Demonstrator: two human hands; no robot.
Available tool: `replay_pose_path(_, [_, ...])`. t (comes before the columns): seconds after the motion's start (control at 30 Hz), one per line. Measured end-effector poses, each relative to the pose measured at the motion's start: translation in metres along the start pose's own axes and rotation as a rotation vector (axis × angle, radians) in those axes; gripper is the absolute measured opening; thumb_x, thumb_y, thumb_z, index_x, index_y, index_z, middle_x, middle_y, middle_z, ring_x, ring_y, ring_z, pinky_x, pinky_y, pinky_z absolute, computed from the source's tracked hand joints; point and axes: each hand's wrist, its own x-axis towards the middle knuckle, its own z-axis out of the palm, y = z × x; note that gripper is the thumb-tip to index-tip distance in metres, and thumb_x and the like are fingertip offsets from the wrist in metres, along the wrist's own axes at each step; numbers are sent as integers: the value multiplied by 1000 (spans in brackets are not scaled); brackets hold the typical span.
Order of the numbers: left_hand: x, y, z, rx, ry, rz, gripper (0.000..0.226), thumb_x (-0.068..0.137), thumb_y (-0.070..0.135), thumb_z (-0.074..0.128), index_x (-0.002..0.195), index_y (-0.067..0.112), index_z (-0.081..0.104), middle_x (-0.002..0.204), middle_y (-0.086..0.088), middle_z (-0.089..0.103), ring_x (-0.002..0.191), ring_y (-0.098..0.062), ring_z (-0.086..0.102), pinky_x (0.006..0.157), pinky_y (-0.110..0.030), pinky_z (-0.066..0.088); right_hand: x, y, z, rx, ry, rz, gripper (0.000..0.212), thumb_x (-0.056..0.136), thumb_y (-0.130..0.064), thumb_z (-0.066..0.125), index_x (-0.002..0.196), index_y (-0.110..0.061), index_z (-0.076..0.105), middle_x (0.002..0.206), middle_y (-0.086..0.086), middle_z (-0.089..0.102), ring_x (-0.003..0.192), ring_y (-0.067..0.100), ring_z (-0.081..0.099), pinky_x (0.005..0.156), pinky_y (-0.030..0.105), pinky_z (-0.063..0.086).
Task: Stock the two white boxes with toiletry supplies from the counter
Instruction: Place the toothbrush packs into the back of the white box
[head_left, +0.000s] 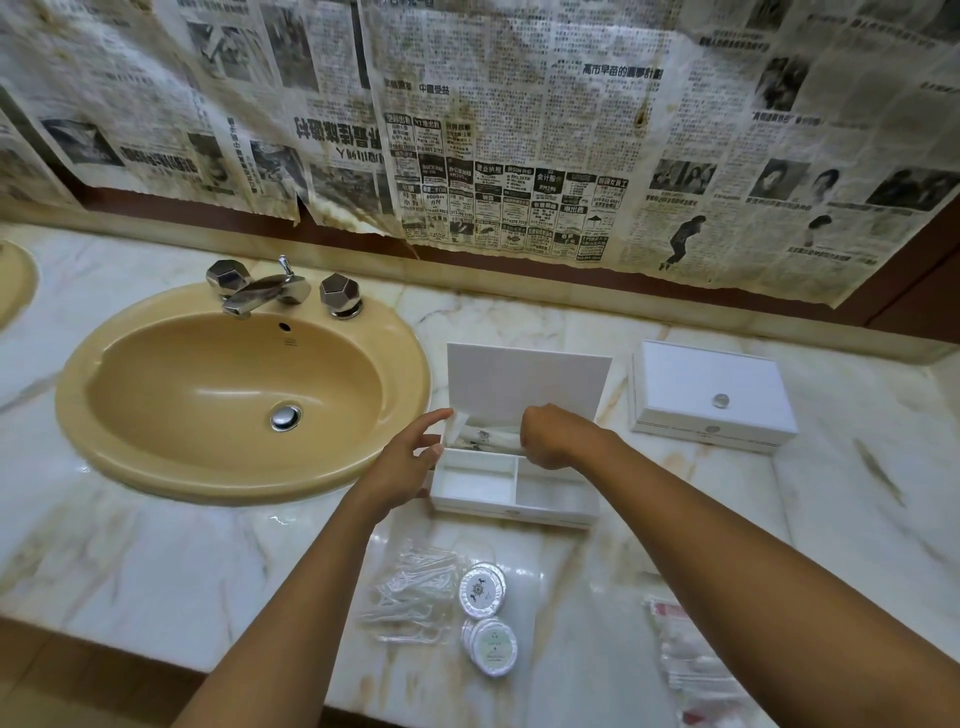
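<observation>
Tucking white printed sachets (485, 435) into the rear compartment of the open white partitioned box (514, 491) at frame centre, right hand (553, 436) pinching them, left hand (410, 457) spread, steadying; risk: propped lid falls on the fingers.

A pale marble counter (727, 519) with tan veining carries everything. Between the two hands (410, 462) sits an open white box (514, 499), lid upright; well right of the right hand (550, 436) rests a closed white box with a small silver knob (711, 395). Nearer the body than the hands lie a heap of white floss picks (410, 597), two stacks of round white foil-wrapped discs (485, 618) (touching the picks' edge) and clear red-trimmed packets (691, 665).
</observation>
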Motion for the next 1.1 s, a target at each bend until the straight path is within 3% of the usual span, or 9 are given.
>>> replay_pose_path(0.23, [2, -3, -2, -12, -19, 6, 41, 102, 25, 45, 125, 59, 49, 132, -1, 56, 119, -23, 56, 88, -51, 56, -14, -24, -10, -20, 157, 4, 8, 89, -7, 47, 81, -8, 49, 90, 6, 48, 72, 21, 49, 66, 31, 41])
replay_pose_path(0.3, [2, -4, -2, -20, -13, 4, 41, 102, 24, 45, 126, 57, 50, 131, -1, 57, 118, -24, 57, 87, -50, 57, -11, -33, -7, 21, 221, -91, 20, 91, -14, 48, 105, -10, 62, 107, 7, 54, 90, 25, 55, 76, 33, 46])
replay_pose_path(0.37, [2, -4, -1, -30, -16, 7, 41, 102, 23, 46, 128, 54, 50, 130, -2, 58, 114, -26, 59, 87, -50, 57, -7, -40, 2, 30, 200, -198, 34, 97, -27, 44, 128, -21, 57, 121, 4, 51, 109, 25, 50, 84, 37, 43])
replay_pose_path(0.5, [1, -4, -2, -15, -27, 25, 42, 102, 24, 45, 127, 57, 49, 132, -4, 56, 118, -24, 57, 87, -49, 57, 0, -41, 24, -42, 97, -239, 51, 99, -53, 28, 130, -23, 54, 128, 7, 47, 118, 27, 43, 92, 41, 39])
replay_pose_path(0.67, [1, -2, -1, 5, -18, 27, 43, 102, 23, 45, 128, 57, 48, 134, -4, 53, 118, -21, 56, 84, -46, 58, 1, -41, 34, 13, 80, -200, 69, 93, -67, 18, 136, -24, 51, 138, 9, 41, 129, 27, 34, 105, 44, 33])
replay_pose_path(0.93, [0, -1, -1, -2, -23, 35, 40, 103, 25, 46, 128, 55, 49, 132, -1, 58, 112, -21, 60, 83, -46, 59, -5, -42, 33, 60, 99, -154, 71, 92, -68, 20, 137, -21, 49, 138, 12, 39, 130, 30, 32, 105, 46, 34])
replay_pose_path(1.1, [0, -4, -1, 1, -23, 48, 41, 103, 23, 44, 131, 53, 47, 130, -1, 58, 113, -24, 59, 84, -46, 58, -23, -45, 23, 12, 294, -191, 48, 97, -49, 42, 127, -15, 56, 122, 9, 50, 115, 27, 44, 94, 40, 39])
